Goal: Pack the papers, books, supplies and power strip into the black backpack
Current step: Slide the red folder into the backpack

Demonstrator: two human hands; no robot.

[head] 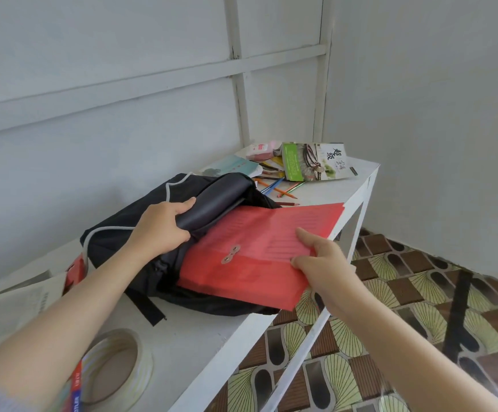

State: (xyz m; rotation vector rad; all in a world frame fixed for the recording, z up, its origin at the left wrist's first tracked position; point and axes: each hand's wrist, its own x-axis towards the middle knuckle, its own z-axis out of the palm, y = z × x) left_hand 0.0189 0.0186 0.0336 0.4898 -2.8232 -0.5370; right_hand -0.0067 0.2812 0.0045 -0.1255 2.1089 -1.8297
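The black backpack [116, 233] lies on its side on the white table [212, 331], its opening facing right. My left hand [164, 224] grips the upper flap of the opening and holds it up. My right hand [322, 263] pinches the near right edge of a red string-tie envelope [259, 248], whose left part sits inside the bag's mouth while the rest sticks out over the table edge. A white cord [168, 185] runs over the bag's top.
Behind the bag lie a green-covered book [313, 163], a pale blue book [229, 168], several pencils [280, 188] and a pink packet [261, 151]. A tape roll [116, 364] sits near me; papers [18, 298] and a red box [76, 270] lie at left. Patterned floor lies to the right.
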